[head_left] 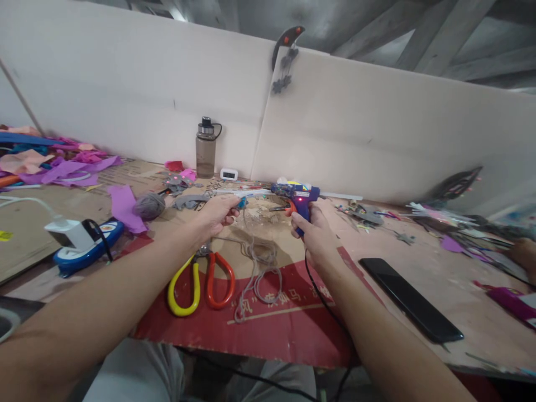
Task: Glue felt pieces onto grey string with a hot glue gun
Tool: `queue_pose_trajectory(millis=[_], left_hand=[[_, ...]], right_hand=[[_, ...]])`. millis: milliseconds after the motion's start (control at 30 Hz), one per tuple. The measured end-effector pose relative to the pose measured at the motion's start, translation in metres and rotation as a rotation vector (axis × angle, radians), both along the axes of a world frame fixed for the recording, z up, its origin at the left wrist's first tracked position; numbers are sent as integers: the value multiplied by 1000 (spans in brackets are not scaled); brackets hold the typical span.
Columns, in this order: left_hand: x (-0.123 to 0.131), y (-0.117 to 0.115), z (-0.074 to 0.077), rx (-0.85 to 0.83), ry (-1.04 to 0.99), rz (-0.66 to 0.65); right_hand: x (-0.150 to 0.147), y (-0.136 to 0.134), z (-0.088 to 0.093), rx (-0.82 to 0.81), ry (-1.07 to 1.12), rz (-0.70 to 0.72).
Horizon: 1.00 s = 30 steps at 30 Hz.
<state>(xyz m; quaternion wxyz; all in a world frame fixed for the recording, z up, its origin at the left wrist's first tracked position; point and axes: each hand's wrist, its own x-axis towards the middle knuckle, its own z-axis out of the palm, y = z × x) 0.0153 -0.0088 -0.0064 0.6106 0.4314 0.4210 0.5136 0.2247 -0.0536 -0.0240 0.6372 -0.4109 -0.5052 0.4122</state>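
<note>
My right hand [317, 231] is closed round the grip of a blue glue gun [298, 196] whose red light glows and whose nozzle points left. My left hand [218, 215] pinches a small blue piece [242, 202] just left of the nozzle, and a grey cord [262, 262] hangs from it down onto the table in loose loops. Scissors with one yellow and one orange handle [203, 282] lie under my left wrist. The gun's black cable [324, 304] runs off the table's front edge.
A black phone [410, 298] lies to the right. A water bottle [206, 148] stands against the white back panel. A ball of grey yarn [149, 205], purple and pink felt scraps [67, 167], a white charger on a blue case [79, 240] sit left. Another person's hand [525, 254] shows far right.
</note>
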Motion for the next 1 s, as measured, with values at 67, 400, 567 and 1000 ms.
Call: queue_pose_trajectory(millis=[67, 400, 567, 1000], left_hand=[[0, 0, 0, 10, 10, -4], [-1, 1, -1, 63, -94, -82], [-1, 1, -1, 61, -122, -86], [0, -8, 4, 223, 181, -59]], right_hand=[[1, 1, 0, -30, 21, -5], [12, 8, -6, -271, 43, 11], [18, 15, -13, -340, -45, 6], [26, 13, -14, -104, -1062, -473]])
